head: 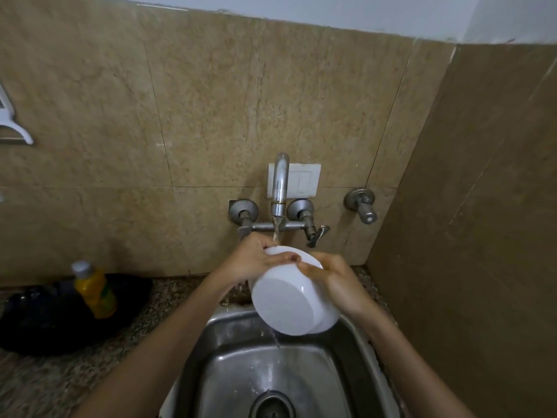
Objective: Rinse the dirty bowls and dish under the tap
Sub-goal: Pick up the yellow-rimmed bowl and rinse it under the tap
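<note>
left hand (256, 262) and right hand (339, 283) grip white bowl (289, 300) under tap (280, 182); yellow bottle (95, 289) left of sink (229, 372).

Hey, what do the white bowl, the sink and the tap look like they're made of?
White bowl: smooth, glossy, probably plastic or melamine; ceramic is possible. Sink: brushed stainless steel, grey with dull reflections and water spots. Tap: chromed or polished metal, shiny highlights along the spout.

A home kitchen's washing-up corner: a steel sink (224, 322) under the right hand (339, 283), a wall tap (280, 182) running just above the left hand (256, 263), beige stone tiles (211, 101) behind it, and further left of that hand a speckled tabletop (60, 384) bearing a yellow bottle (95, 292).
</note>
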